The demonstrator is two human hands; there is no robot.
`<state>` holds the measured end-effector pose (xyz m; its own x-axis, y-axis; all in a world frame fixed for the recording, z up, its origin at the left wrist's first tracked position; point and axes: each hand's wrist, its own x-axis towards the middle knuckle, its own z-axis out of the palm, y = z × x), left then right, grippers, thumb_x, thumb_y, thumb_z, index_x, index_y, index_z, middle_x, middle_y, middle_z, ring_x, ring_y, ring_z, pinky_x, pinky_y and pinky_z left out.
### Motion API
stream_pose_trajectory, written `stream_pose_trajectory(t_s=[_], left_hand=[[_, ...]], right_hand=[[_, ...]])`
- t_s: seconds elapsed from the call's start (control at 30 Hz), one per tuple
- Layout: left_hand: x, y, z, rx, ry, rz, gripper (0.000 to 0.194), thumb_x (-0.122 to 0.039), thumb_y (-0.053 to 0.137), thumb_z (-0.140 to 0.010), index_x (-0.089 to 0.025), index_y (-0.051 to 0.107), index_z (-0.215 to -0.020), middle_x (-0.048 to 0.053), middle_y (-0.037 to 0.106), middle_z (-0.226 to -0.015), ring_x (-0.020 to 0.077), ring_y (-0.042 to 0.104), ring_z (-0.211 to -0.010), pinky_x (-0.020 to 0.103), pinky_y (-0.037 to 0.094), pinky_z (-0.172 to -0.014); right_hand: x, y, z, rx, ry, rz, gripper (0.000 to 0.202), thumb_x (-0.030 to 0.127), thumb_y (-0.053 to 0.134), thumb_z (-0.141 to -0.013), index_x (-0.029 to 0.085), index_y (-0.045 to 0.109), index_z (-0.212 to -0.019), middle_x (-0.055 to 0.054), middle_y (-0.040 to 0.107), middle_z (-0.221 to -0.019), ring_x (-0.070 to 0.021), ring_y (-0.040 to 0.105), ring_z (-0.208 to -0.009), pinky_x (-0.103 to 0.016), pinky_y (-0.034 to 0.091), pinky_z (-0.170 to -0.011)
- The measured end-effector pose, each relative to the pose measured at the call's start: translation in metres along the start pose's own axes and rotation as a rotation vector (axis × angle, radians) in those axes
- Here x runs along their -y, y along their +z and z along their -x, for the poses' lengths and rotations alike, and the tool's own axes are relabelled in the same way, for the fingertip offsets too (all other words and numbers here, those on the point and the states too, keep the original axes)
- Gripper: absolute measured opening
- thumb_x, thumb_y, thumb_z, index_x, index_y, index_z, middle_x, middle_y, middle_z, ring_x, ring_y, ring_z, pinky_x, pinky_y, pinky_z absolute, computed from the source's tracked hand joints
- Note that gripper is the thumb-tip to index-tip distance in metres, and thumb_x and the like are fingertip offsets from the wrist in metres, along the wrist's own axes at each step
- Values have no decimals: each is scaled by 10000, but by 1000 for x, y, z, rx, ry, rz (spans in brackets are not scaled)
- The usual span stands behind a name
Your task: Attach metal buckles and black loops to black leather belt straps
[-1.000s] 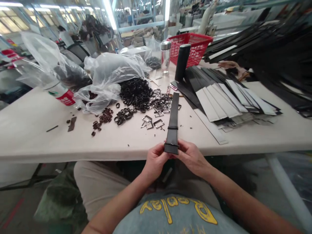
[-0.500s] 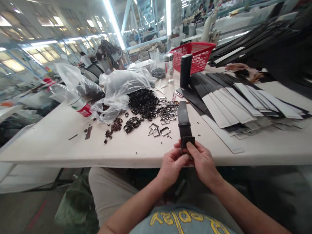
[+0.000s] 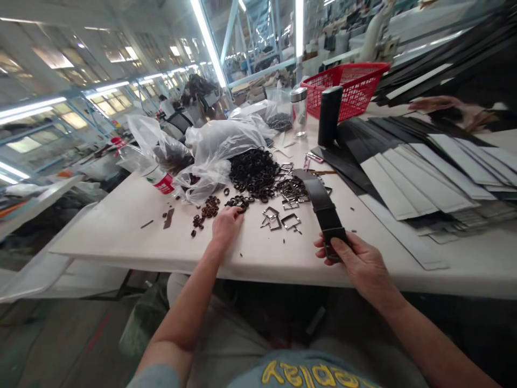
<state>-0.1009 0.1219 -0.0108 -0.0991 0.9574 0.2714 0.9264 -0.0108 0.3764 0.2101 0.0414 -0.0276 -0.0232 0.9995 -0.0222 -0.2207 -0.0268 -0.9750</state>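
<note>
A black belt (image 3: 323,202) with a loop around it is held near its buckle end by my right hand (image 3: 361,264), thumb on top and fingers wrapped beneath. The strap's far part reaches over the metal buckles (image 3: 291,222) on the table. My left hand (image 3: 226,227) is at the small cluster of black belt loops (image 3: 242,201), its fingers drawn together in a pinch on a loop, partly hidden by the hand itself. Behind that cluster lies a larger heap of black loops (image 3: 253,171). Small brown loops (image 3: 210,207) lie just left of my left hand.
Clear plastic bags (image 3: 226,137) and a red-labelled cup (image 3: 161,182) stand at the left. Behind the buckles are a glass jar (image 3: 299,113), a black cylinder (image 3: 329,116) and a red basket (image 3: 363,89). Stacked strips (image 3: 407,183) cover the table's right side.
My left hand has let go of the belt and moved left to the black loops. My right hand alone now holds the belt, which is tilted more. The camera view has shifted left.
</note>
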Motion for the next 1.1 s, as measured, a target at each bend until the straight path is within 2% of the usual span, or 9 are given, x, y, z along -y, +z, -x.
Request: stream_pose_trajectory(t_s=[0.17, 0.3, 0.47, 0.57, 0.7, 0.83, 0.93, 1.0, 1.1], left_hand=[[6, 7, -15, -4, -12, 23, 91, -212, 668, -796, -227, 758, -801, 52, 704, -844, 218, 640, -809, 325, 471, -772], [8, 10, -18, -18, -4, 124, 81, -247, 669, -798, -209, 740, -789, 20, 688, -783, 170, 625, -731, 280, 485, -725], [-8, 17, -3, -6, 94, 214, 54, -230, 683, -780, -203, 723, -756, 55, 683, -953, 181, 637, -872, 270, 493, -728], [-16, 19, 8, 24, 147, 220, 60, -237, 699, -770, -209, 709, -717, 34, 662, -856, 167, 616, -768, 280, 480, -704], [-14, 15, 15, -8, 88, 286, 117, -299, 706, -779, -202, 712, -715, 14, 638, -762, 147, 584, -676, 276, 466, -673], [-8, 12, 17, 15, 106, 394, 105, -267, 650, -813, -202, 730, -792, 31, 690, -826, 175, 642, -790, 293, 490, -754], [-7, 11, 18, -26, 114, 423, 116, -266, 632, -829, -192, 719, -809, 51, 696, -873, 183, 653, -822, 298, 506, -763], [-8, 11, 18, -56, 128, 391, 95, -229, 624, -827, -190, 705, -797, 64, 691, -908, 185, 648, -830, 302, 511, -759], [-10, 9, 17, -100, 215, 203, 124, -95, 600, -780, -194, 673, -765, 79, 685, -957, 203, 639, -890, 333, 509, -828]], right_hand=[[-1, -1, 0, 30, -14, 37, 458, 614, 735, -788, 177, 681, -915, -70, 737, -806, -171, 706, -615, -225, 556, -495], [-2, -1, 0, 40, -22, 67, 452, 612, 711, -812, 174, 680, -915, -80, 741, -811, -175, 705, -618, -235, 561, -499], [-4, -1, 1, 53, -40, 111, 425, 595, 686, -843, 176, 681, -912, -87, 745, -813, -180, 703, -624, -247, 567, -513], [-4, -1, 2, 54, -44, 121, 427, 598, 680, -846, 177, 678, -918, -88, 747, -817, -185, 704, -628, -256, 573, -521], [-5, -1, 2, 65, -50, 123, 420, 591, 678, -852, 178, 680, -931, -86, 748, -825, -181, 704, -633, -252, 575, -529], [-6, -1, 2, 70, -56, 129, 404, 576, 672, -863, 182, 682, -949, -79, 748, -827, -178, 704, -638, -247, 575, -532], [-6, -1, 3, 80, -66, 134, 393, 566, 662, -874, 180, 680, -949, -76, 747, -823, -173, 699, -634, -245, 574, -535], [-6, -1, 2, 86, -77, 149, 382, 554, 655, -883, 177, 681, -940, -78, 745, -816, -170, 691, -625, -244, 568, -528], [-4, -2, 2, 86, -82, 177, 373, 542, 648, -889, 173, 683, -933, -78, 742, -799, -168, 677, -608, -249, 558, -514]])
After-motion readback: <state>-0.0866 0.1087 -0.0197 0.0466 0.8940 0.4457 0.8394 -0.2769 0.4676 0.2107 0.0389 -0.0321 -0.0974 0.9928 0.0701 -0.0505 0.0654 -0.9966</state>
